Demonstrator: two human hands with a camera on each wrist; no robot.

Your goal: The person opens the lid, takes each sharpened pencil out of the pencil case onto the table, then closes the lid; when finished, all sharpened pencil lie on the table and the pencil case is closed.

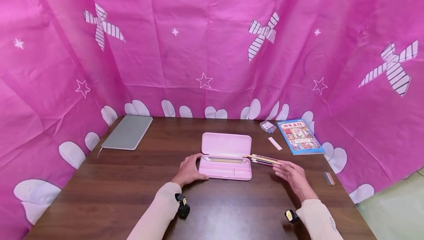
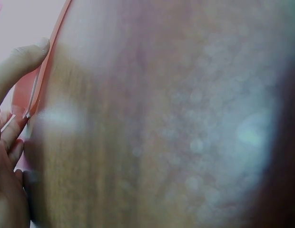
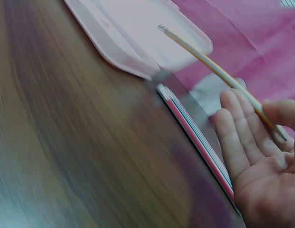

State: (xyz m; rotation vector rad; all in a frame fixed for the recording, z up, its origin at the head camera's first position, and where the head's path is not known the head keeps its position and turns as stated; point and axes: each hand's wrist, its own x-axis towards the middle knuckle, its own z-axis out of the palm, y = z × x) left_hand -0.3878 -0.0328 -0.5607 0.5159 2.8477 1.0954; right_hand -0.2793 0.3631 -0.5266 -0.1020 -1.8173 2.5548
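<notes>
A pink pencil case (image 1: 208, 175) lies with its lid (image 1: 226, 144) raised, and pencils (image 1: 225, 160) rest in its back compartment. My left hand (image 1: 189, 169) grips the case's left end, thumb at the front corner and fingers behind. To the right of the case, my right hand (image 1: 292, 175) pinches a yellow pencil (image 3: 209, 64) between thumb and fingers. That pencil slants up, its eraser end toward the case and its sharpened tip by the palm. Below it, several striped pencils (image 3: 200, 137) lie side by side on the table, partly behind the hand.
On the wooden table (image 1: 132, 196), a grey notebook (image 1: 127, 133) lies back left. A blue-edged book (image 1: 300, 137), a small see-through box (image 1: 267, 126) and a pale pink strip (image 1: 275, 143) are back right. A small blue-and-brown block (image 1: 329, 179) sits near the right edge.
</notes>
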